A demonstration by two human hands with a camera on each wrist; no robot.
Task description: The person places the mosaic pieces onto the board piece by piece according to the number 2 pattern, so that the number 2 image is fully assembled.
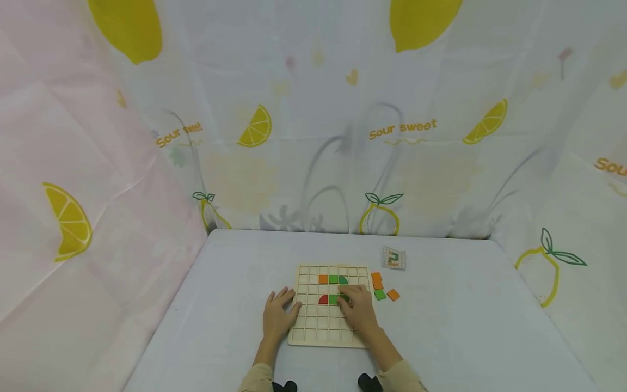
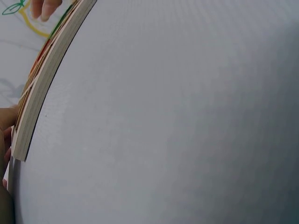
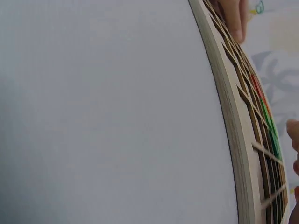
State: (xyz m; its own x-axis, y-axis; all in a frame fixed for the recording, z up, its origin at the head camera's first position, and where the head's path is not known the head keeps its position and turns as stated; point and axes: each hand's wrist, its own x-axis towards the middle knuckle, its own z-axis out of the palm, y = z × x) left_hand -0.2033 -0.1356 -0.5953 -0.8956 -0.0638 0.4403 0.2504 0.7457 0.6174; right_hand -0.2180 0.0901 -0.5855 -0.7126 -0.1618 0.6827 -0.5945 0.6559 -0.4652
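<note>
A pale wooden grid board (image 1: 323, 337) lies on the table with coloured tiles in some squares. Its upper row has an orange square tile (image 1: 323, 279), a green square tile (image 1: 333, 279) and a dark green rounded tile (image 1: 343, 280). Lower down sit a red rounded tile (image 1: 323, 299) and another green tile (image 1: 333, 299), with a dark green piece partly hidden by my fingers. My left hand (image 1: 278, 317) rests at the board's left edge, thumb touching the rim. Over those lower tiles hovers my right hand (image 1: 360, 310), its fingertips (image 2: 46, 9) slightly above the board, nothing visible between them.
Right of the board lie loose orange tiles (image 1: 376, 280), a green tile (image 1: 380, 294) and a separate orange tile (image 1: 393, 294). A small pattern card (image 1: 394, 258) lies behind them. Lemon-printed cloth (image 1: 313, 179) hangs around the white table (image 1: 220, 305).
</note>
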